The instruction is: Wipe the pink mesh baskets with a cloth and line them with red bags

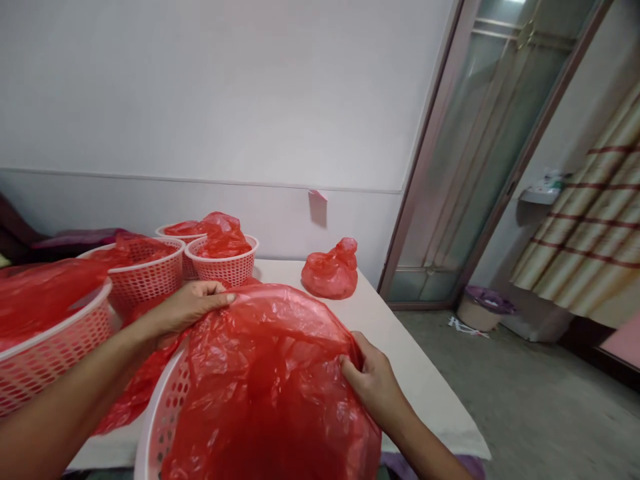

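1. Where the left hand (pixel 197 303) meets the bag's far left edge, thumb and fingers pinch the film; forearm slanting up from the lower left.
2. Right hand (pixel 373 377): thumb on the near face, fingers curled behind, film pinched at the right edge; forearm entering from the lower right.
3. Red bag (pixel 273 380): thin, glossy, translucent plastic, crinkled; edge drawn into a rounded arc between both hands; at front centre, over the near basket.
4. Near basket (pixel 167 390): pale pink plastic, smooth rim, perforated wall; largely hidden by the bag.
5. Four further baskets (pixel 223 269), left and behind: perforated, round-rimmed, red film heaped inside.
6. Red bundle (pixel 329 275): squat, rounded, bunched at the top; on the table's far right.
7. Table (pixel 425 393): whitish, matte surface.
8. Surroundings: smooth pale wall (pixel 225 87); glazed door (pixel 470 147); striped curtain (pixel 590 227), folded; bin (pixel 477 310), purple-lined.
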`<act>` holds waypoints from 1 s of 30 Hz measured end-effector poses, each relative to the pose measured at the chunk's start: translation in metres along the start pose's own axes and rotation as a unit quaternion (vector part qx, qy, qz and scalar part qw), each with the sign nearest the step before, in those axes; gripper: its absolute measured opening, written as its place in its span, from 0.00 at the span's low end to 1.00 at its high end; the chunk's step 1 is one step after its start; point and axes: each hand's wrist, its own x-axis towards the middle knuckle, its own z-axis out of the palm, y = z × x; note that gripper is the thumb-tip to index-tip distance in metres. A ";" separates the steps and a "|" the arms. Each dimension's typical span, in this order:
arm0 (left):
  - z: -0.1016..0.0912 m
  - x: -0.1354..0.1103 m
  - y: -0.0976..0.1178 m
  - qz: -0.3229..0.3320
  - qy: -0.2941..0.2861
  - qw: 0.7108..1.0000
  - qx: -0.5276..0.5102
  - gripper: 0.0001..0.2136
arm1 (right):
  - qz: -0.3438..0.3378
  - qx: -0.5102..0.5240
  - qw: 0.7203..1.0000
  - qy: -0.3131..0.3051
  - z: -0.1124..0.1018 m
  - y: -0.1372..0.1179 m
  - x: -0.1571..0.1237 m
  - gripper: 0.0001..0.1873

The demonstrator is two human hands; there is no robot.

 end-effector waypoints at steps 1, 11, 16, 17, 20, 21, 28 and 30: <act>-0.002 0.001 -0.002 -0.006 0.004 1.000 -0.005 0.19 | -0.001 0.002 1.000 -0.001 0.001 -0.002 0.000 0.09; 0.001 0.024 0.014 0.024 0.017 0.993 0.112 0.16 | -0.007 -0.044 0.999 -0.005 0.003 -0.008 0.000 0.07; 0.004 0.028 0.027 -0.008 -0.077 0.993 0.089 0.22 | -0.006 -0.042 0.999 0.000 0.003 -0.007 0.001 0.07; 0.002 0.028 0.027 -0.020 -0.096 0.993 0.060 0.24 | -0.006 -0.042 0.999 0.001 0.002 -0.007 0.000 0.07; -0.003 0.029 0.025 -0.038 -0.126 0.991 0.001 0.23 | -0.011 -0.037 0.999 0.000 0.002 -0.007 -0.002 0.07; -0.004 0.030 0.024 -0.033 -0.126 0.991 0.005 0.21 | -0.012 -0.033 0.999 -0.001 0.002 -0.007 -0.002 0.07; 0.010 0.043 0.014 0.083 -0.042 0.992 0.091 0.18 | -0.019 -0.061 0.998 0.016 0.006 -0.005 0.001 0.07; 0.013 0.048 0.010 0.096 -0.020 0.989 0.111 0.18 | -0.021 -0.065 0.997 0.022 0.008 -0.006 0.001 0.08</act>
